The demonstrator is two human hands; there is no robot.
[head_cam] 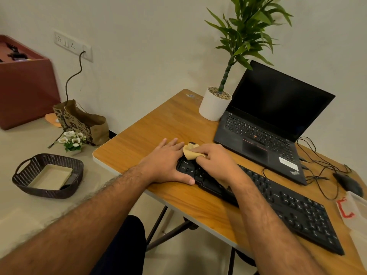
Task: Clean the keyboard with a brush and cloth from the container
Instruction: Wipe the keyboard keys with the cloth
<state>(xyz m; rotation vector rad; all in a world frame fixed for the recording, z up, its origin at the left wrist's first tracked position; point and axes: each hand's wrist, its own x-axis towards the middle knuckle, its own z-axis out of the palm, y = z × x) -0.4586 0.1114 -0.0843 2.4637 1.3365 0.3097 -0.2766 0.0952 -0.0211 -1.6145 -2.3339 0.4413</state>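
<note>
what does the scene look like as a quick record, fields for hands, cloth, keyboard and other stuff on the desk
left hand: flat on the keyboard's left end, steadying it
right hand: closed on the cloth, pressing it on the keys
cloth: tan, bunched, at the keyboard's far left corner
keyboard: black, lying diagonally on the wooden table
laptop: open, screen dark, behind the keyboard
potted plant: left of the laptop
brush: not visible
</note>
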